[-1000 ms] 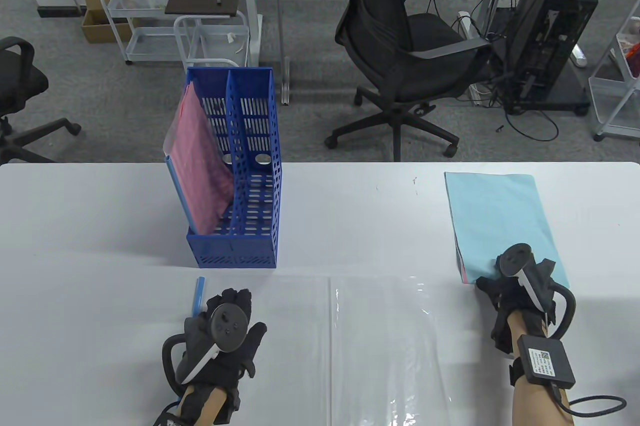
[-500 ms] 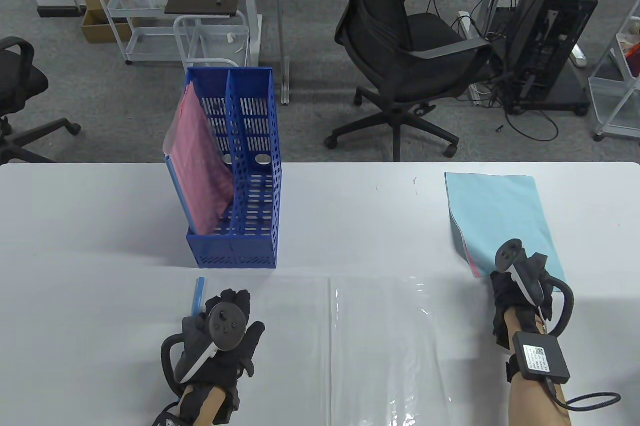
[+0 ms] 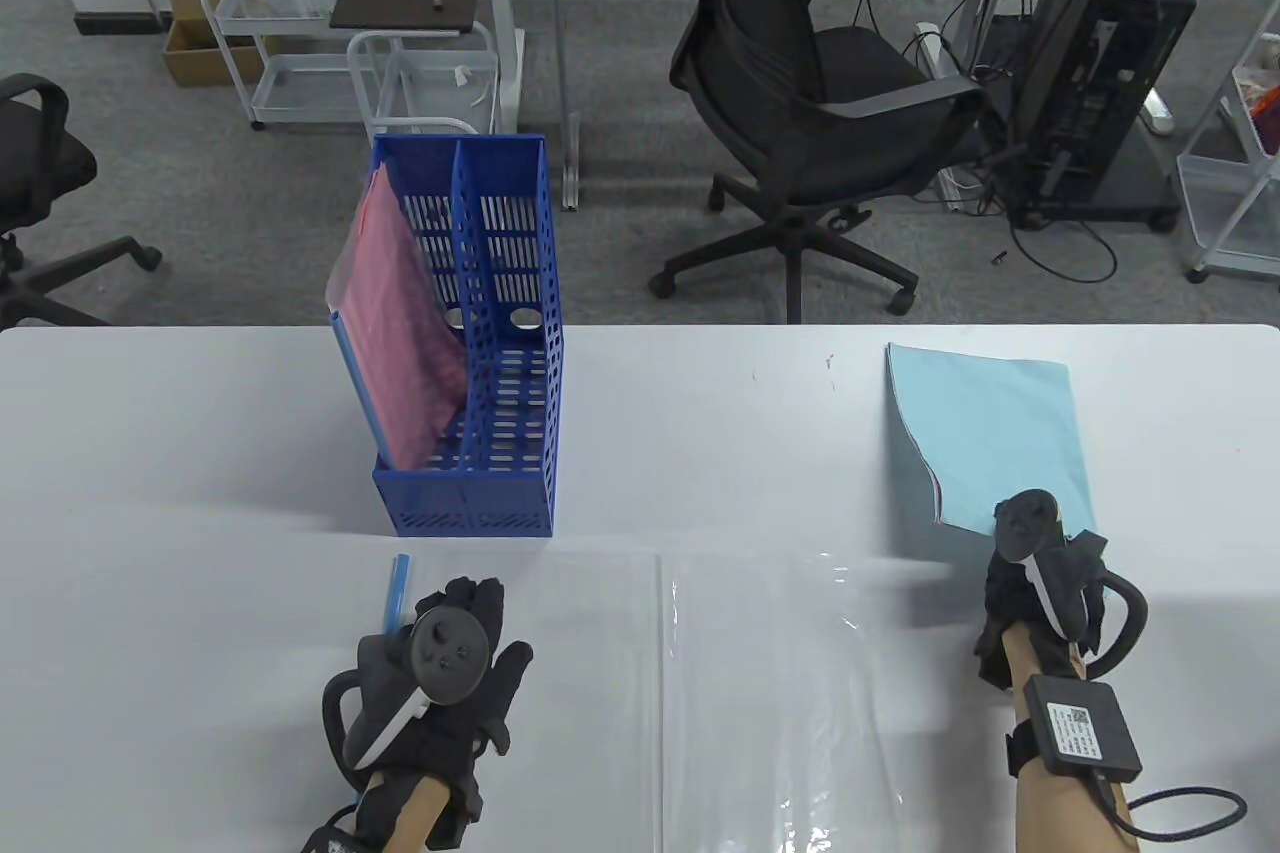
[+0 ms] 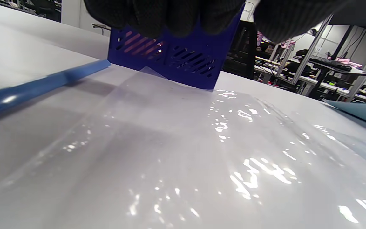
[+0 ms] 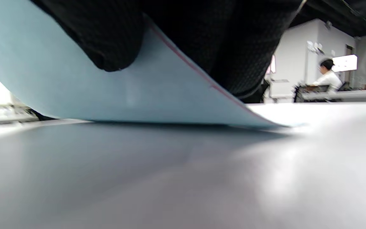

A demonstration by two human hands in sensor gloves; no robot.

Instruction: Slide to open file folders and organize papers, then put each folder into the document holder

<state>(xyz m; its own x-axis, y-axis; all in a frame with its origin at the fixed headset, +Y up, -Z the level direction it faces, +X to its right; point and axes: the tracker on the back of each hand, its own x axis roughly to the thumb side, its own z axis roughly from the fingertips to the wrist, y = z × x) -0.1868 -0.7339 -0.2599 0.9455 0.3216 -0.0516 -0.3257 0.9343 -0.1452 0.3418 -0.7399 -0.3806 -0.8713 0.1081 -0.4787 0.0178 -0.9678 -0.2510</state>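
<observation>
A clear file folder (image 3: 760, 693) lies spread open at the table's front, its blue slide bar (image 3: 398, 588) loose beside its left edge. My left hand (image 3: 468, 598) rests flat on the folder's left leaf, fingers (image 4: 170, 16) straight towards the blue document holder (image 3: 490, 453). A pink folder (image 3: 400, 333) leans in the holder's left slot. On the right, my right hand (image 3: 1003, 558) pinches the near corner of the light blue papers (image 3: 1000, 423) and holds it off the table. In the right wrist view the fingers (image 5: 106, 38) clamp the raised sheet (image 5: 122, 92), which has a pink edge.
The holder's right slot (image 3: 510, 343) holds nothing. White table (image 3: 700, 423) stretches between the holder and the blue papers. Office chairs (image 3: 800, 113), trolleys and a computer rack stand on the floor beyond the far edge.
My right hand has drawn the near left corner of the blue papers up and to the right, curling the stack's left edge. The left hand has stayed put.
</observation>
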